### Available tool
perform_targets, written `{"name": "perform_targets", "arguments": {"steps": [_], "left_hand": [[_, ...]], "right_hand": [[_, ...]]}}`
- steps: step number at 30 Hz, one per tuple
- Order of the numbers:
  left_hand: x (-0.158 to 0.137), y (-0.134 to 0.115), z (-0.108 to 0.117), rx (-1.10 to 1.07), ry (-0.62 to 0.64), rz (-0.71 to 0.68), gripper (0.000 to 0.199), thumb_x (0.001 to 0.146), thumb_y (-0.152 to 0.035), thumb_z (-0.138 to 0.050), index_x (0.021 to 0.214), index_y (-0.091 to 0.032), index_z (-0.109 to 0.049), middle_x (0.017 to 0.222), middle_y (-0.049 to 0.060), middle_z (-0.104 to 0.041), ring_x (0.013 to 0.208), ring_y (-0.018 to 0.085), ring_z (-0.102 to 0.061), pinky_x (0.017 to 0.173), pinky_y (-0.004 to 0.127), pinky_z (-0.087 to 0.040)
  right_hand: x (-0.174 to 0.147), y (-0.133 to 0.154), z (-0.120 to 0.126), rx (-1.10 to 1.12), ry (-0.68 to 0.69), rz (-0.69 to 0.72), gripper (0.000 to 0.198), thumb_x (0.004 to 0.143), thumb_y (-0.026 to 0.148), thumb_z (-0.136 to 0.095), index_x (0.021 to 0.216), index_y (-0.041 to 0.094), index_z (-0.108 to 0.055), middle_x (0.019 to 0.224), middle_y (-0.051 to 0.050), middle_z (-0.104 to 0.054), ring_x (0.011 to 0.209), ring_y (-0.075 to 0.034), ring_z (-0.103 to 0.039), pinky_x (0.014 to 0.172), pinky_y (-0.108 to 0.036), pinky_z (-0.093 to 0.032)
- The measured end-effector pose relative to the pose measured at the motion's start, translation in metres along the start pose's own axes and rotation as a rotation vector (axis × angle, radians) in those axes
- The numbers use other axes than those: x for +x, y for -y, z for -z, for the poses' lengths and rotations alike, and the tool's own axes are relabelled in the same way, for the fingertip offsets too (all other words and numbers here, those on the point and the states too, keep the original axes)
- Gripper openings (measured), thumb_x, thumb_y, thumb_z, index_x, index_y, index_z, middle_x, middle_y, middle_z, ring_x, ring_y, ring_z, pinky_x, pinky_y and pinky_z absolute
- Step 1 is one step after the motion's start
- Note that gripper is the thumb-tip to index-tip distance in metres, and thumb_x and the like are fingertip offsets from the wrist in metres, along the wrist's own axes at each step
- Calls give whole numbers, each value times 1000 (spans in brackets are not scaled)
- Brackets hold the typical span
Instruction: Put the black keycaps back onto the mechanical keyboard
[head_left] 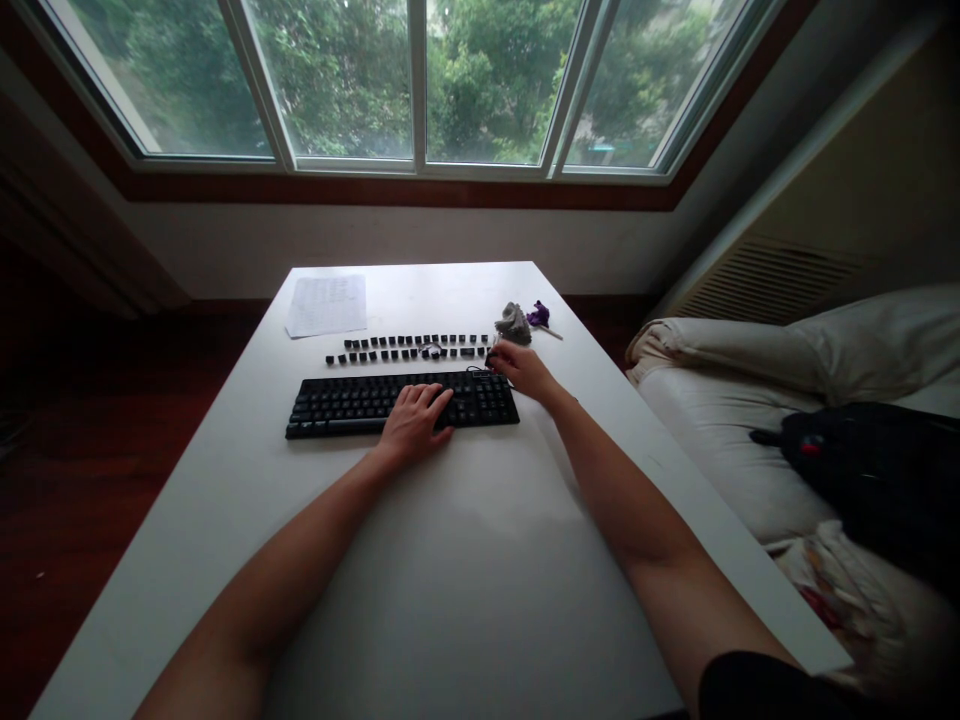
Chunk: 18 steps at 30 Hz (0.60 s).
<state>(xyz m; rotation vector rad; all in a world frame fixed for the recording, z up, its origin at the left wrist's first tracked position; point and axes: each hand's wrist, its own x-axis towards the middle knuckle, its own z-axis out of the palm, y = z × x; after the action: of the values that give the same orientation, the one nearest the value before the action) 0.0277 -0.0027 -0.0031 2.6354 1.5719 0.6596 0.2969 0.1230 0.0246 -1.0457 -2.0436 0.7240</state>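
Set the dial over the black keyboard (337,403), twelve toward the window (420,90), and there it lies, flat across the white table (465,560), right at the centre of the action! In from six o'clock comes the forearm of the left hand (415,415), and this one is open: fingers loosely spread, palm down over the keys just right of the middle, thumb low by the near edge. It rests there, clutching nothing.

Over to two o'clock, and here's the fine work: the right hand (523,368), just beyond the keyboard's far right corner, its fingers curled and drawn together in a pinch. Between those fingertips sits a small dark piece (490,359), tiny and partly covered, so its exact shape is anyone's call, and whether it is lifted off the table cannot be told.

At twelve, two neat rows of black keycaps (384,356) line up along the keyboard's far side, the nearer row running right up to that pinching hand. A thin cable (475,369) curves close by it. Further out at two, a crumpled grey cloth (513,323) nearly brushes the knuckles, with a purple bundle (538,314) and its pale stick (553,333) just beside. At eleven, a sheet of paper (326,305) lies flat; far off at three, a dark bag (877,460) slumps on the pale seat (697,420).
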Motion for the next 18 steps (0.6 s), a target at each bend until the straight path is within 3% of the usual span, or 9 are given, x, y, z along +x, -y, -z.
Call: {"name": "perform_targets", "arguments": {"steps": [14,18], "left_hand": [[0,-1,1,7,-4,-6,65,86,-41,-67,147,-26,-51,146,11,-52,130,34,-45,116,53,-32],[0,-1,0,4,-4,-7,65,86,-41,-68,148,-27,-51,147,11,-52,131,34,-45,116,54,-32]], "right_hand": [[-5,6,5,1,113,18,13,84,33,-68,91,23,-71,73,0,-67,66,-16,-59,65,-29,-46],[-11,8,7,13,122,43,21,85,39,-70,100,24,-73,81,-2,-69,68,-17,-60,67,-31,-50]]}}
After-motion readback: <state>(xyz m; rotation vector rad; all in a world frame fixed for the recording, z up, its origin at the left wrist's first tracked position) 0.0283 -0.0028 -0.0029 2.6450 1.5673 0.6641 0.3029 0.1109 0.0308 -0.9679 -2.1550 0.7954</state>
